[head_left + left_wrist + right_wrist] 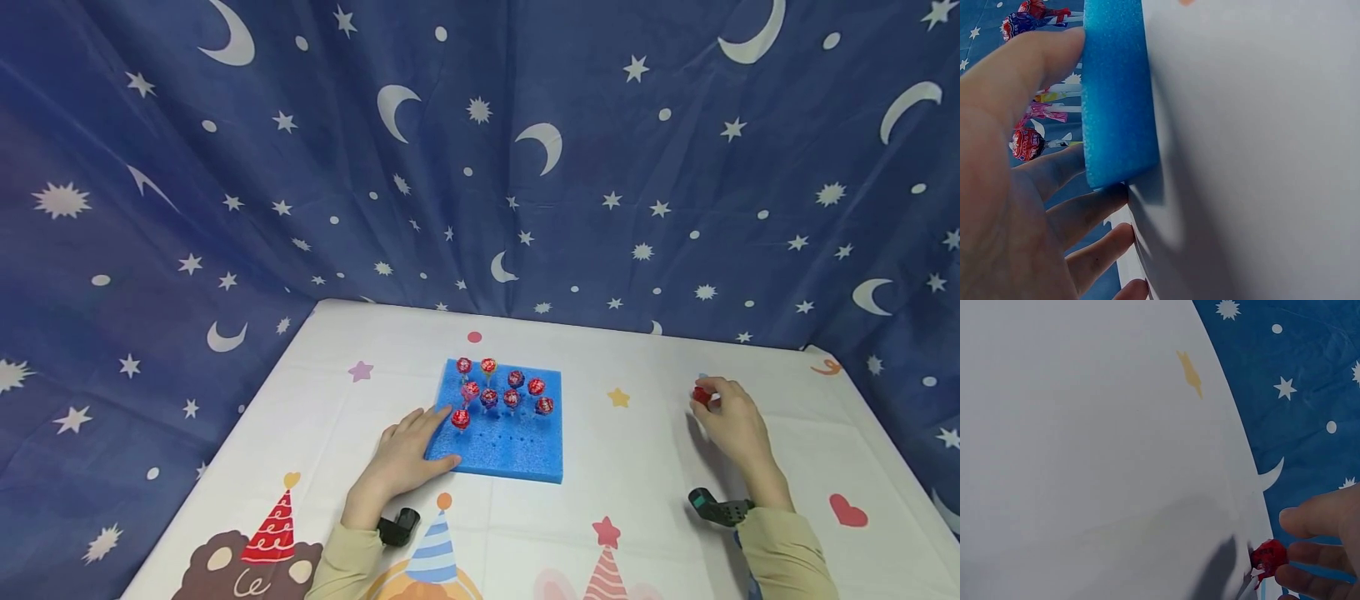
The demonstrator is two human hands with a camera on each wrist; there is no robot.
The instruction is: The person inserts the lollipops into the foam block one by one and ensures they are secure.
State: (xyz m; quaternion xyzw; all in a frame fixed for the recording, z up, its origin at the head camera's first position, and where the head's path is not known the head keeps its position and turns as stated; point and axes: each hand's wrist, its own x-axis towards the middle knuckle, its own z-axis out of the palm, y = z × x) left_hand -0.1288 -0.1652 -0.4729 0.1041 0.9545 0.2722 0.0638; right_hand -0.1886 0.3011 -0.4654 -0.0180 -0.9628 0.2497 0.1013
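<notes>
A blue foam board point(517, 458) lies on the table, with several wrapped lollipops point(512, 398) standing in its far part. My left hand point(405, 454) rests at the board's left side, fingers spread. In the left wrist view, its thumb touches the blue foam point(1116, 94) and other fingertips reach down beside the corner to the table. Off to the right, my right hand point(738, 425) is at a red lollipop point(702, 396). The right wrist view shows the red candy point(1268, 557) against the fingertips, the thumb apart from it, and its stick partly cut off by the frame.
Small holes point(512, 439) show in the near part of the board. A white cloth point(615, 467) with printed party figures covers the table. A dark blue curtain point(465, 208) with moons and stars hangs behind and at the sides.
</notes>
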